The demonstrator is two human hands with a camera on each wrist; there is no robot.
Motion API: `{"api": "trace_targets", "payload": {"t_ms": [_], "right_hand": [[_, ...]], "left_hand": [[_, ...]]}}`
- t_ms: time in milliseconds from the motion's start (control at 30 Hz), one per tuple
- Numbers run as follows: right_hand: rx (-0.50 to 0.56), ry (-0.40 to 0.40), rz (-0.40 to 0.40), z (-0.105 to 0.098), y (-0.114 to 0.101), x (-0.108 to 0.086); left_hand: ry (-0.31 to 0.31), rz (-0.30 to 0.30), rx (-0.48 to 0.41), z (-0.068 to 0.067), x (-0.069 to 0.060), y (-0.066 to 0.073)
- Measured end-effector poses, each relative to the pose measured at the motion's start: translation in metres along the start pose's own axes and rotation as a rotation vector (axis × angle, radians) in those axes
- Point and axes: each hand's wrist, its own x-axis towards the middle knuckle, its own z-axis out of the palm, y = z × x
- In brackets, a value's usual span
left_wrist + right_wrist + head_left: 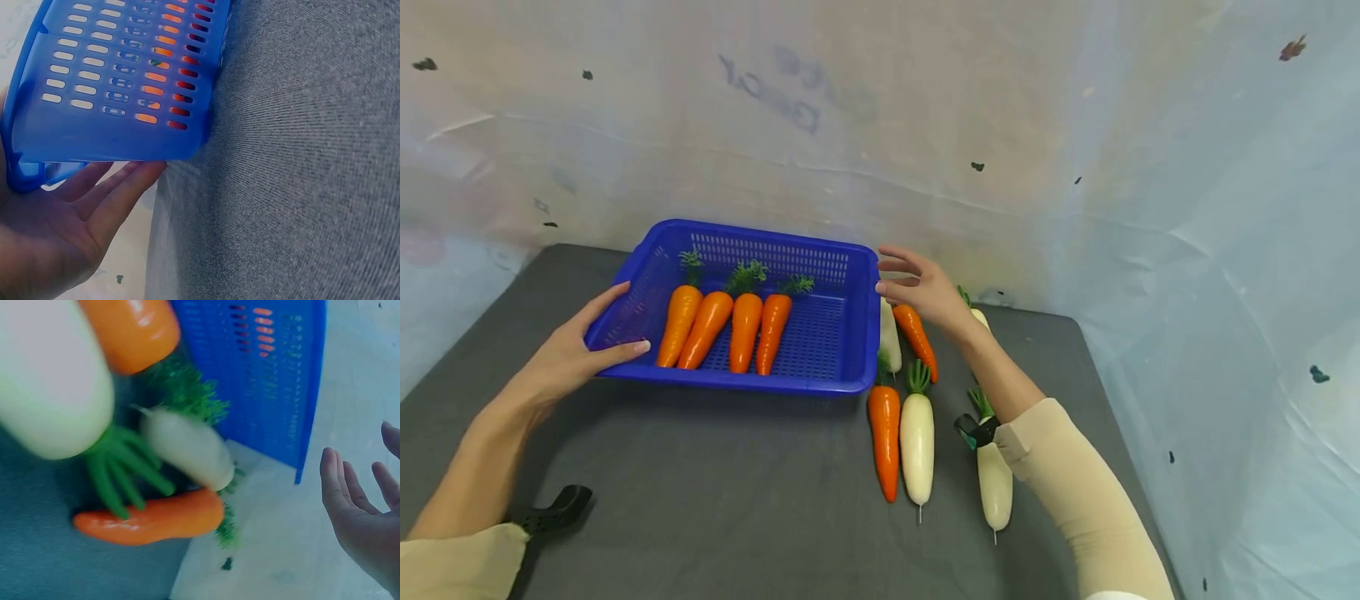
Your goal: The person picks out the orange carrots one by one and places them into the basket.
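Note:
A blue plastic basket is left of centre in the head view, with several orange carrots lying side by side inside, green tops toward the back. My left hand grips its left end, thumb over the front rim. In the left wrist view, that hand's fingers are against the outside of the slotted basket wall. Beside the basket's right end is my right hand, its fingers extended and parted. The right wrist view shows a gap between that hand and the basket.
Right of the basket, white radishes and orange carrots lie on the dark grey cloth. Another white radish is under the right forearm. Pale sheeting rises behind the table.

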Motion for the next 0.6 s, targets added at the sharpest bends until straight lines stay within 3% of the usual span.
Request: {"api": "trace_targets", "payload": {"t_ms": [300, 433, 600], "right_hand": [[0.002, 0.109, 0.035, -0.015, 0.029, -0.009], [-0.025, 0.153, 0.055, -0.019, 0.03, -0.02], [-0.087, 0.183, 0.125, -0.024, 0.058, -0.022]], "left_hand": [[0.002, -0.002, 0.002, 0.0, 0.0, 0.0], [0.002, -0.001, 0.007, 0.0, 0.0, 0.0], [0.01, 0.002, 0.012, 0.0, 0.0, 0.0]]}}
